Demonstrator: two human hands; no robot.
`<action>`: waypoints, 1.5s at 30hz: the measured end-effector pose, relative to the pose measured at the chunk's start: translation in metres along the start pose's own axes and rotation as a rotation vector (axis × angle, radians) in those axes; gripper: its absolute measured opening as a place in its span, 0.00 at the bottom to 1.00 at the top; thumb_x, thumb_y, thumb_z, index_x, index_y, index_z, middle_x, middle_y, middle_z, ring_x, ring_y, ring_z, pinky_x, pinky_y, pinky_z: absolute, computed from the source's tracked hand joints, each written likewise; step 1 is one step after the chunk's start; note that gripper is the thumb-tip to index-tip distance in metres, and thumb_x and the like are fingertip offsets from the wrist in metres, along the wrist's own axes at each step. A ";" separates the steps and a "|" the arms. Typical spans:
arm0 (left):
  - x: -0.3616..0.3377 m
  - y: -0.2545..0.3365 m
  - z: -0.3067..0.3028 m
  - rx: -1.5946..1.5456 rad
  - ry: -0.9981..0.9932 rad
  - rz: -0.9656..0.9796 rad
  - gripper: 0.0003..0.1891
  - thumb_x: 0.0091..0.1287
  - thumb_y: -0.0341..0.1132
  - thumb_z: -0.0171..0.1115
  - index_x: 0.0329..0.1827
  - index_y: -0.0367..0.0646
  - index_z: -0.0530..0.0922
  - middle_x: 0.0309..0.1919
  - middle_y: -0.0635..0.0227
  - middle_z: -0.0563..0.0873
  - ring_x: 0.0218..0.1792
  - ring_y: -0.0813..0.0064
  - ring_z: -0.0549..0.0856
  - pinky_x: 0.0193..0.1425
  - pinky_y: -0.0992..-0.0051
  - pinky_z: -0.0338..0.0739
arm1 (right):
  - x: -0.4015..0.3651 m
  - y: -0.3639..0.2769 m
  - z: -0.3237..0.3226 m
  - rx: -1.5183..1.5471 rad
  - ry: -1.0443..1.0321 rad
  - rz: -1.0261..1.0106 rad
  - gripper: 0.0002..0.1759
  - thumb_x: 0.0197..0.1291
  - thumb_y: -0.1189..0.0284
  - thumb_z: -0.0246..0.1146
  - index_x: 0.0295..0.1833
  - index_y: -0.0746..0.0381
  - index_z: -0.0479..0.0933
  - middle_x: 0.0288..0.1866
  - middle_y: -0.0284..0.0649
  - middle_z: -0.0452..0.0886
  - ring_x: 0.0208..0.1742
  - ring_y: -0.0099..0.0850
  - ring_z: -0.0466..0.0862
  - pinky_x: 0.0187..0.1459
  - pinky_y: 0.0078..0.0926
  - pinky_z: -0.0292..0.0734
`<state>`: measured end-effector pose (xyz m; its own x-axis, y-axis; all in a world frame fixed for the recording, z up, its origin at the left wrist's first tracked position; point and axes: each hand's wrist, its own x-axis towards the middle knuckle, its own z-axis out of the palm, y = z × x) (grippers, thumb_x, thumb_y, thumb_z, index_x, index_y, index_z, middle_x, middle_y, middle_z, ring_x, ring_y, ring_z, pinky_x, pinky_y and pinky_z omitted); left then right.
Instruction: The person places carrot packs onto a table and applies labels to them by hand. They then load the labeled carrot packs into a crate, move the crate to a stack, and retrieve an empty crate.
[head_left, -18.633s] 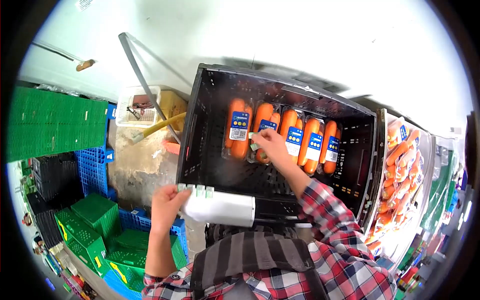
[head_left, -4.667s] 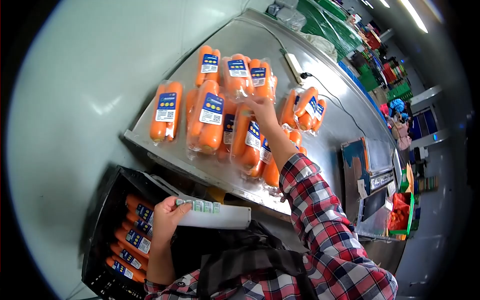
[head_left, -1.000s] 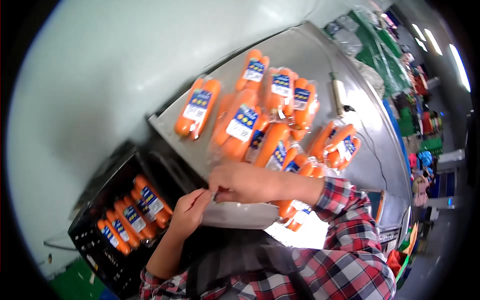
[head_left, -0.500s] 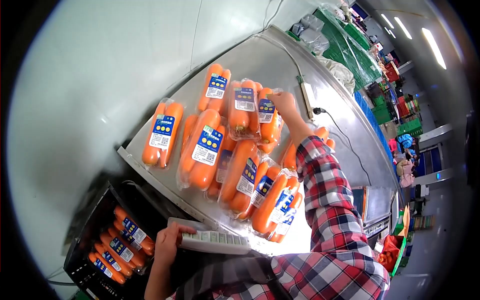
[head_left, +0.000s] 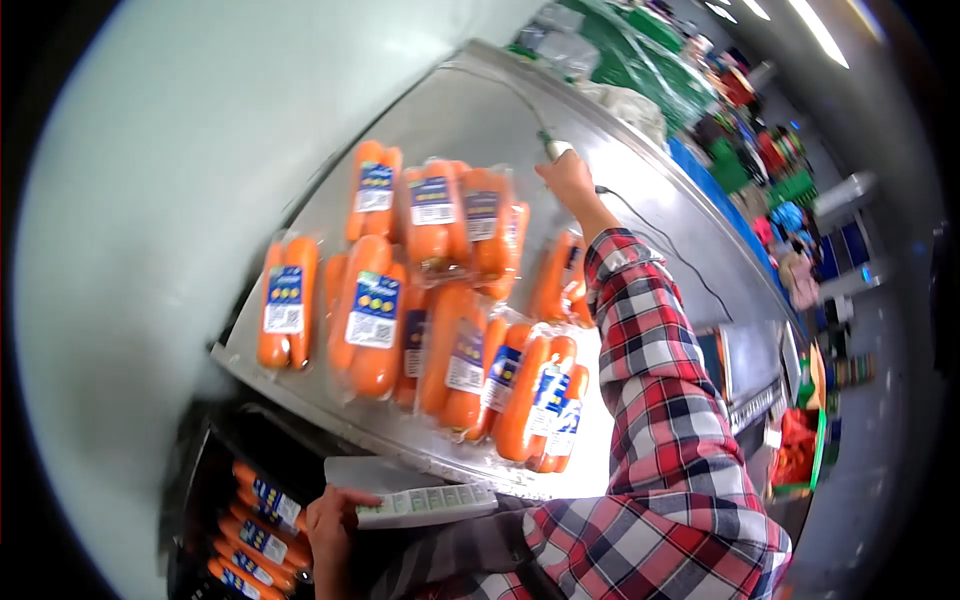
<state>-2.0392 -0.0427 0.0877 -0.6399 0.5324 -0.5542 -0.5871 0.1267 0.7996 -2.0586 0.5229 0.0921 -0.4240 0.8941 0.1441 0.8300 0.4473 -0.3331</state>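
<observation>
My left hand [head_left: 332, 512] is closed on the end of a white strip of small green stickers [head_left: 430, 499], held low at the table's front edge. My right hand [head_left: 568, 182] is over the far part of the table, in front of the white power strip [head_left: 558, 149]. Its fingers look bent but are blurred; whether it grips anything does not show. Nearest on its left is a bagged pack of carrots [head_left: 488, 215] with a blue and white label. More carrot packs lie about, such as a big one [head_left: 370, 318] and a front one [head_left: 535, 400].
A black crate [head_left: 195, 510] with several carrot packs stands at the lower left. A dark cable [head_left: 680, 255] runs across the metal table [head_left: 470, 110]. A pale wall [head_left: 160, 200] borders the left. Green wrapped goods [head_left: 645, 65] are beyond the far edge.
My right hand has left the carrot pack and moved away to its right, over the power strip. The view has shifted. My left hand still holds the sticker strip.
</observation>
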 end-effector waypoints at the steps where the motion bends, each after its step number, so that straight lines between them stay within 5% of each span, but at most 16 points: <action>1: 0.000 0.000 0.010 -0.080 0.050 0.097 0.26 0.70 0.41 0.37 0.23 0.30 0.77 0.18 0.66 0.78 0.22 0.82 0.73 0.30 0.84 0.66 | 0.010 0.029 -0.016 0.103 0.039 0.038 0.18 0.48 0.62 0.64 0.34 0.68 0.76 0.24 0.42 0.79 0.22 0.33 0.80 0.22 0.31 0.73; 3: 0.007 -0.017 -0.005 -0.088 0.009 0.079 0.28 0.71 0.43 0.36 0.23 0.30 0.76 0.20 0.61 0.79 0.24 0.78 0.77 0.34 0.82 0.70 | -0.014 0.060 -0.074 0.546 -0.108 0.163 0.17 0.52 0.63 0.62 0.23 0.66 0.70 0.18 0.35 0.71 0.14 0.21 0.67 0.13 0.21 0.60; 5: 0.010 -0.012 0.000 -0.053 -0.015 0.062 0.28 0.71 0.44 0.35 0.22 0.31 0.75 0.20 0.59 0.80 0.24 0.77 0.77 0.34 0.81 0.70 | -0.035 0.101 -0.099 0.733 -0.167 0.227 0.15 0.53 0.65 0.63 0.28 0.66 0.70 0.17 0.33 0.69 0.13 0.20 0.65 0.13 0.20 0.60; 10: 0.004 0.003 0.025 0.053 -0.022 0.043 0.30 0.71 0.45 0.33 0.21 0.31 0.75 0.20 0.56 0.80 0.23 0.74 0.78 0.34 0.79 0.71 | -0.079 0.175 -0.063 0.806 -0.113 0.132 0.11 0.51 0.73 0.65 0.35 0.60 0.67 0.21 0.30 0.69 0.15 0.17 0.66 0.14 0.15 0.58; 12: 0.000 0.002 0.033 0.084 -0.027 0.108 0.30 0.71 0.46 0.33 0.22 0.31 0.74 0.20 0.55 0.80 0.23 0.72 0.78 0.33 0.78 0.72 | -0.088 0.182 -0.046 0.966 -0.040 0.401 0.13 0.50 0.74 0.65 0.34 0.59 0.66 0.19 0.29 0.67 0.14 0.17 0.63 0.14 0.14 0.57; 15: -0.012 0.006 0.046 0.184 -0.026 0.142 0.31 0.71 0.47 0.32 0.22 0.31 0.74 0.21 0.54 0.80 0.23 0.71 0.78 0.34 0.77 0.72 | -0.085 0.192 -0.023 1.142 -0.094 0.397 0.14 0.48 0.73 0.67 0.34 0.58 0.66 0.20 0.30 0.68 0.15 0.18 0.64 0.14 0.15 0.57; 22: -0.021 -0.009 0.049 0.062 -0.029 0.052 0.30 0.71 0.45 0.31 0.23 0.31 0.74 0.23 0.55 0.80 0.26 0.70 0.78 0.38 0.75 0.72 | -0.108 0.179 -0.025 0.347 0.241 0.246 0.16 0.49 0.66 0.66 0.35 0.66 0.71 0.28 0.37 0.75 0.29 0.25 0.76 0.30 0.25 0.73; 24: -0.020 -0.007 0.054 0.082 -0.117 0.150 0.28 0.72 0.44 0.33 0.25 0.30 0.74 0.25 0.55 0.80 0.27 0.70 0.78 0.38 0.75 0.72 | -0.140 0.178 -0.039 0.388 -0.052 -0.187 0.14 0.54 0.66 0.61 0.38 0.66 0.73 0.32 0.37 0.77 0.32 0.25 0.76 0.33 0.25 0.74; 27: -0.019 -0.016 0.063 0.276 -0.270 0.510 0.23 0.71 0.41 0.40 0.27 0.30 0.74 0.30 0.54 0.80 0.29 0.71 0.78 0.40 0.76 0.72 | -0.241 0.119 -0.090 0.975 -1.057 -0.062 0.22 0.59 0.64 0.59 0.56 0.63 0.70 0.52 0.39 0.74 0.55 0.28 0.72 0.54 0.27 0.69; 30: -0.016 -0.012 0.079 0.058 -0.534 0.235 0.16 0.67 0.34 0.43 0.38 0.30 0.76 0.36 0.60 0.79 0.37 0.74 0.78 0.44 0.77 0.71 | -0.361 0.061 -0.138 0.715 -1.321 -0.449 0.31 0.57 0.58 0.60 0.61 0.64 0.64 0.53 0.45 0.73 0.54 0.36 0.74 0.55 0.31 0.67; 31: -0.016 -0.015 0.085 0.135 -0.567 0.248 0.15 0.67 0.34 0.43 0.38 0.31 0.77 0.37 0.61 0.80 0.39 0.76 0.78 0.46 0.78 0.70 | -0.385 0.047 -0.147 0.606 -1.276 -0.575 0.28 0.56 0.60 0.61 0.58 0.64 0.66 0.46 0.47 0.76 0.50 0.36 0.76 0.50 0.33 0.70; 35: -0.012 -0.032 0.107 0.046 -0.630 0.002 0.15 0.70 0.36 0.45 0.51 0.34 0.73 0.45 0.62 0.81 0.40 0.78 0.78 0.48 0.78 0.70 | -0.416 0.119 -0.142 0.669 -0.955 -0.059 0.11 0.57 0.75 0.58 0.44 0.67 0.76 0.34 0.40 0.80 0.38 0.27 0.80 0.44 0.25 0.74; 38: 0.013 -0.015 0.095 0.521 -0.445 0.568 0.14 0.65 0.30 0.54 0.52 0.36 0.73 0.42 0.63 0.83 0.43 0.76 0.81 0.48 0.73 0.74 | -0.417 0.217 -0.171 0.765 -0.363 0.291 0.08 0.51 0.78 0.54 0.37 0.68 0.76 0.31 0.33 0.79 0.34 0.24 0.78 0.38 0.21 0.73; 39: 0.038 -0.009 0.081 0.817 -0.260 0.979 0.12 0.64 0.30 0.55 0.48 0.36 0.75 0.41 0.61 0.83 0.42 0.72 0.82 0.47 0.74 0.75 | -0.420 0.241 -0.175 0.759 -0.245 0.394 0.08 0.48 0.79 0.56 0.36 0.67 0.76 0.30 0.31 0.77 0.33 0.22 0.76 0.37 0.20 0.71; 42: 0.086 0.039 0.052 0.645 0.034 0.671 0.12 0.65 0.32 0.55 0.48 0.35 0.75 0.41 0.60 0.82 0.43 0.69 0.81 0.50 0.75 0.73 | -0.429 0.362 -0.152 0.215 -0.283 0.395 0.14 0.47 0.78 0.56 0.42 0.64 0.76 0.34 0.41 0.79 0.37 0.35 0.79 0.42 0.27 0.72; 45: 0.148 0.053 0.032 0.846 0.143 1.017 0.16 0.65 0.35 0.55 0.52 0.35 0.73 0.45 0.57 0.80 0.48 0.62 0.79 0.54 0.69 0.70 | -0.409 0.343 -0.128 -0.374 -0.084 0.238 0.22 0.49 0.76 0.61 0.53 0.64 0.71 0.52 0.50 0.74 0.51 0.45 0.75 0.52 0.33 0.70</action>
<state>-2.1493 0.0699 0.0551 -0.6836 0.6141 0.3945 0.6345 0.2327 0.7370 -1.5544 0.3131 0.0380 -0.2205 0.9751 0.0234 0.9753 0.2202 0.0141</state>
